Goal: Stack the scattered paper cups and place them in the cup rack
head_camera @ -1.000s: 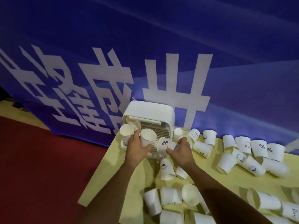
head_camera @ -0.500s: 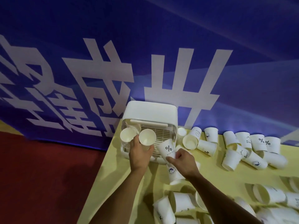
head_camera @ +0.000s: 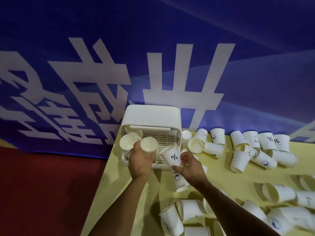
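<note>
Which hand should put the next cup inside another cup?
Right. The right hand holds the % cup just beside the left hand, which is full, gripping two cups by the rack.

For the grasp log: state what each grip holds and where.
Left grip holds two cups by their lower walls; right grip pinches the % cup near its base.

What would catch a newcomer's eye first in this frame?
A huge blue banner with white characters fills the background. In front of it, at the left end of the yellow table, stands a white cup rack, where the left hand grips two plain cups and the right hand pinches a percent-sign cup. Loose cups lie scattered across the table to the right.
</note>
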The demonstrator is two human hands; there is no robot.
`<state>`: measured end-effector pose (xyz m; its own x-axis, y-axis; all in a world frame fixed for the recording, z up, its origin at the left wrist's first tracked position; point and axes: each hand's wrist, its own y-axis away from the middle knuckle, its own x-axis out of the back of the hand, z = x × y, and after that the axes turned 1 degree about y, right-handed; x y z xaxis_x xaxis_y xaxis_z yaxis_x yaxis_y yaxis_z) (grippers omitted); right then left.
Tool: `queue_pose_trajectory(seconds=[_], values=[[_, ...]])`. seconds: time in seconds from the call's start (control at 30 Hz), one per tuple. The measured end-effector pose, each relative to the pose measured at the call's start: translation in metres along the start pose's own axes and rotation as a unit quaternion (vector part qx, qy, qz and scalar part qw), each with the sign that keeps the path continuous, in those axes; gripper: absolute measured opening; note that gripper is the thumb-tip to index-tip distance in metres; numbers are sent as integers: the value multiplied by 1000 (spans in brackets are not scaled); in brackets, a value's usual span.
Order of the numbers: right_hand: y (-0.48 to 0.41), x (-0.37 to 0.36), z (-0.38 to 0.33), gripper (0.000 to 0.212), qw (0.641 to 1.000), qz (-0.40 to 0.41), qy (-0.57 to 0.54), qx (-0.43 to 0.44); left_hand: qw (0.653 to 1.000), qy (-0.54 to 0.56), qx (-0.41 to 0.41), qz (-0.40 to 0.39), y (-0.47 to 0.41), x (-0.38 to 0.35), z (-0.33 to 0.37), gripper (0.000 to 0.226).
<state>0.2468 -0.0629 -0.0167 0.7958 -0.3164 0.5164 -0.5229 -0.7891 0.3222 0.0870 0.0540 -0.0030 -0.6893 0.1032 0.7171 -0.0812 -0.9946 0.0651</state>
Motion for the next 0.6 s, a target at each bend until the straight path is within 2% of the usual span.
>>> queue_pose_trajectory(seconds=[0.13,0.23,0.43,0.6], values=[[-4,0,-8,68,1000,-5,5,30,999,-15,11,-37,-5,2,-4,69],[-8,-4,-17,61,997,-11,36,67,998,-28,-7,-56,-8,5,-14,57],[-13,-20,-35,61,994,-27,14,103,989,-43,-23,-139,-19,17,-41,39],[-19,-39,-54,60,991,-6,2,131,978,-37,-25,-202,-27,18,-57,39]])
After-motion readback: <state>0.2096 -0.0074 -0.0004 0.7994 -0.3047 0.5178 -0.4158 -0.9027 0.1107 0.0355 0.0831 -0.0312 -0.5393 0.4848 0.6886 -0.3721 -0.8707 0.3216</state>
